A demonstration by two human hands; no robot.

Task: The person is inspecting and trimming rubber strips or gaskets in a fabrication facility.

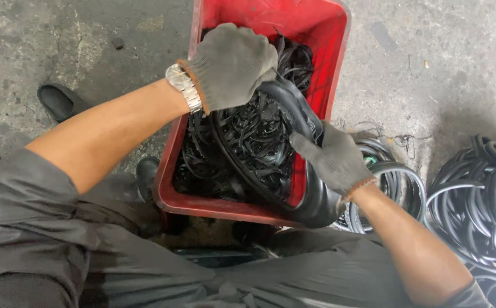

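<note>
A: Hands?
B: Left hand and right hand, grey gloves, both clamped on a black rubber ring.
A: Where's it sitting?
B: Over the red plastic crate of black rubber offcuts, concrete floor.

Left hand, gloved grey, upper centre of frame: fingers curled down and closed, wristwatch at the wrist, bare forearm running to lower left. Right hand, gloved, right of centre: fingers gripping, forearm running to lower right.

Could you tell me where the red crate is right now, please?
In the head view, the red crate sits top centre on the concrete floor, between the person's knees.
</note>
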